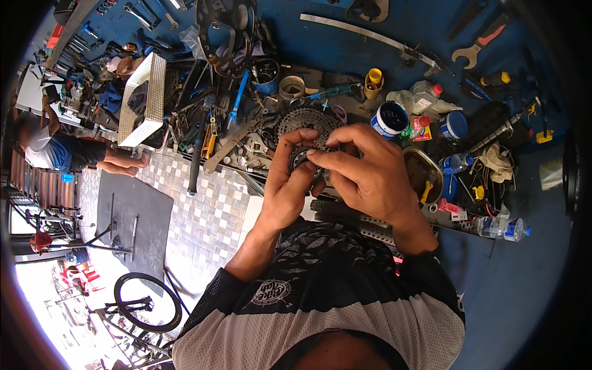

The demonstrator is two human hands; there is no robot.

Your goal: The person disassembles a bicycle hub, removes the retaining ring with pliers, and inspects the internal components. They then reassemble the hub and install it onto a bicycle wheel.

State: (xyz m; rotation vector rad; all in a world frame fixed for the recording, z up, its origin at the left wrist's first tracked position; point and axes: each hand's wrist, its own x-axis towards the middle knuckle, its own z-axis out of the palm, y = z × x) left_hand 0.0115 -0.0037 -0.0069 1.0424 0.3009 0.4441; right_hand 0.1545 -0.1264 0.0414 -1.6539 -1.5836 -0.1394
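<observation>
Close to my body, above the bench edge, my left hand [285, 194] is closed around a small round dark metal bicycle part [298, 160], with thumb and fingers on its rim. My right hand [377, 176] reaches in from the right, its index finger and thumb pressed together at the part. Whether a smaller piece sits between those right fingertips I cannot make out. Just beyond both hands a toothed bicycle cassette [302, 118] lies on the bench, partly hidden by my fingers.
Right of my hands stand an oily tray [440, 193], an open white-and-blue tub [390, 118] and several bottles. Leftward, loose tools and a perforated metal tray [155, 92] crowd the bench. A person [52, 145] is at the far left, with a bicycle wheel [148, 302] below.
</observation>
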